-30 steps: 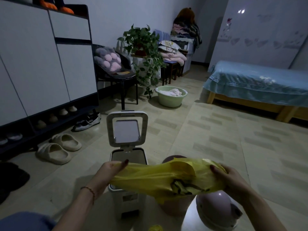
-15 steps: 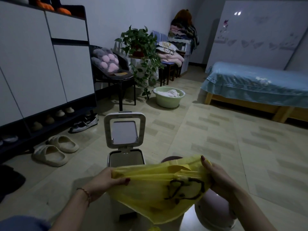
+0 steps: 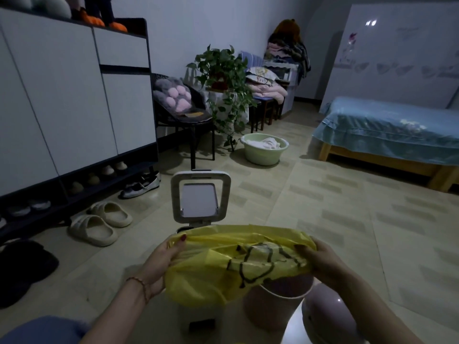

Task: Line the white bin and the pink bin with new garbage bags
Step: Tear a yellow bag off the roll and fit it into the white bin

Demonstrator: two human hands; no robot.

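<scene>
Stretching a thin yellow plastic garbage bag (image 3: 238,264) with a black printed drawing between both hands, the person holds it in the air just over the two bins. The left hand (image 3: 162,263) pinches the bag's left edge, thumb on top and fingers curled beneath, wrist turned inward. The right hand (image 3: 320,263) clamps the opposite edge with its fingers folded over the film, forearm angled in from the lower right. Whether the mouth of the bag is open yet I cannot tell; the layers look bunched.

Directly below, the round pink plastic bin (image 3: 270,306) stands bare inside, and beside it lies a domed pink lid (image 3: 330,316). The tall white plastic bin (image 3: 196,319) is mostly hidden behind the hanging bag, its square hinged lid (image 3: 200,197) standing upright at the back.

To my eye, the risk is in the film: pulled too hard sideways it could tear, or slip from one pinch. Lowered with its layers stuck together, it would sit crumpled over the rim instead of lining the bin.

Beyond, beige slippers (image 3: 99,224) rest on the tiled floor (image 3: 323,207).
</scene>
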